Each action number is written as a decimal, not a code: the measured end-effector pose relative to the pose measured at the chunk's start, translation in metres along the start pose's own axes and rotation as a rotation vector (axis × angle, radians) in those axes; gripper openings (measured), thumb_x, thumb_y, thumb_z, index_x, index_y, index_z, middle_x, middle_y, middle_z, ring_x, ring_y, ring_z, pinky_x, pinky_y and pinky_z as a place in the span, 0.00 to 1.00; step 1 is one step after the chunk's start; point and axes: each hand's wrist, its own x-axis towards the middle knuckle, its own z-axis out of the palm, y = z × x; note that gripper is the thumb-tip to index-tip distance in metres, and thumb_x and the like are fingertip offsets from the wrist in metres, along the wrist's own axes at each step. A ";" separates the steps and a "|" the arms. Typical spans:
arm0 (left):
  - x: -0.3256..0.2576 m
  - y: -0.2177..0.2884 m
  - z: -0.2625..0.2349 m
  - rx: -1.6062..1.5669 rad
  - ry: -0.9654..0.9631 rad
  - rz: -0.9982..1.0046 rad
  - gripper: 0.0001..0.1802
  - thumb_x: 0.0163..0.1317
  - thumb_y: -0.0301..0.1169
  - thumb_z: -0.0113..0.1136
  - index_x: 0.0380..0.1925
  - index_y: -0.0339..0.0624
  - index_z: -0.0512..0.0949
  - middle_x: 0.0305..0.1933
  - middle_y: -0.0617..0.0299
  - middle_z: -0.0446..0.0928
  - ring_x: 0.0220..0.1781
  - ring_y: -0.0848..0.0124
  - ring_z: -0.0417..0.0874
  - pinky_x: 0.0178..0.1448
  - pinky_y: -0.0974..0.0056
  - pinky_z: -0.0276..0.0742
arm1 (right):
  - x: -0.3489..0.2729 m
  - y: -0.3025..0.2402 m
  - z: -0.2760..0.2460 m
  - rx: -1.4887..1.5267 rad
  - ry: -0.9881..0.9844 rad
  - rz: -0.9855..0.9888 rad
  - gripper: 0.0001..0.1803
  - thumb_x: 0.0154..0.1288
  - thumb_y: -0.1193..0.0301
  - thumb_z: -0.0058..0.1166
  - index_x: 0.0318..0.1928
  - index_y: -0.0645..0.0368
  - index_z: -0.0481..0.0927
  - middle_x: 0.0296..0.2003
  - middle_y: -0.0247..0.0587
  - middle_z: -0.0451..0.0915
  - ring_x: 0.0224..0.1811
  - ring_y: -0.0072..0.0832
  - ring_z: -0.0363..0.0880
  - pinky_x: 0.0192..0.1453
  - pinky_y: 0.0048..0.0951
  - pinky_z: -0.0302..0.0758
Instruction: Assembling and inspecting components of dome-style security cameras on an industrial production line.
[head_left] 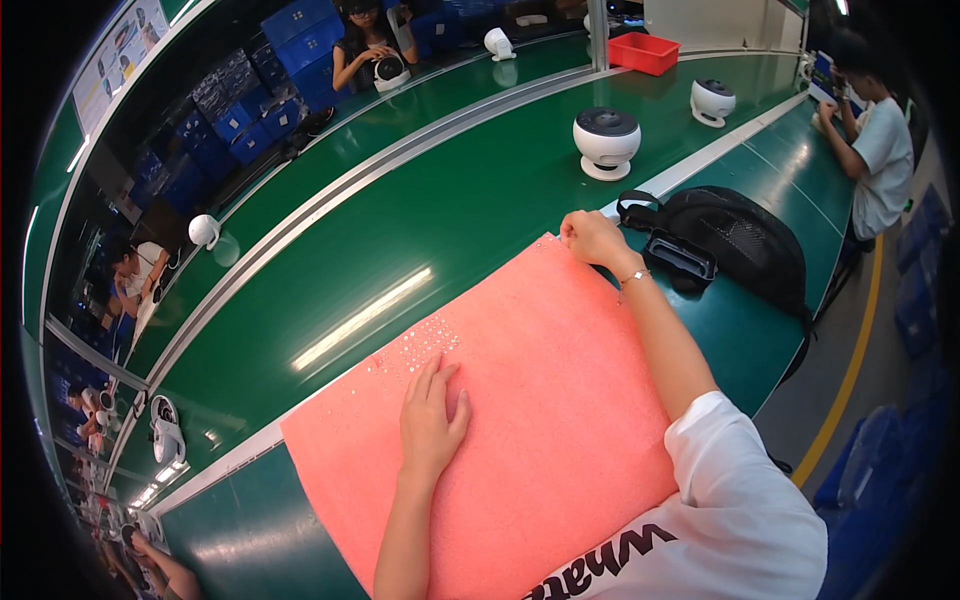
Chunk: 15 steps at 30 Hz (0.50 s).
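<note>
A large pink sheet (550, 400), soft-looking like foam or cloth, lies across the green bench in front of me. My left hand (432, 420) rests palm down on it, fingers stretched and slightly apart. Just beyond those fingertips is a patch of small shiny clear dots (430, 343), like beads or droplets; a few more are scattered nearby. My right hand (592, 240), with a bracelet at the wrist, is at the sheet's far right corner. Its fingers are curled together, and whatever they hold is hidden.
A black bag (735, 240) lies right of my right hand, a black rectangular holder (680, 260) beside it. White rounded devices (606, 145) stand on the green conveyor belt (400, 240). A red bin (643, 54) is at the back. Other people sit along the line.
</note>
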 end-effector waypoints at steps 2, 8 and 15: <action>0.000 -0.001 0.000 0.011 0.003 0.007 0.19 0.56 0.30 0.57 0.49 0.38 0.74 0.60 0.48 0.68 0.62 0.52 0.68 0.64 0.55 0.65 | 0.000 -0.002 -0.001 0.022 0.005 0.003 0.07 0.51 0.74 0.52 0.31 0.55 0.82 0.32 0.48 0.82 0.38 0.44 0.81 0.42 0.40 0.77; -0.001 -0.003 0.002 -0.014 0.030 0.024 0.19 0.55 0.30 0.57 0.48 0.37 0.74 0.60 0.48 0.69 0.61 0.51 0.69 0.64 0.54 0.66 | 0.001 0.011 -0.003 0.176 -0.034 0.011 0.05 0.51 0.71 0.58 0.29 0.56 0.85 0.30 0.47 0.82 0.36 0.41 0.82 0.42 0.37 0.77; -0.001 0.000 0.005 -0.032 0.011 -0.012 0.19 0.56 0.30 0.56 0.48 0.38 0.74 0.60 0.48 0.68 0.62 0.52 0.68 0.64 0.54 0.65 | 0.003 0.006 -0.004 0.117 0.017 -0.036 0.07 0.51 0.74 0.56 0.31 0.54 0.85 0.31 0.46 0.83 0.37 0.41 0.82 0.42 0.38 0.77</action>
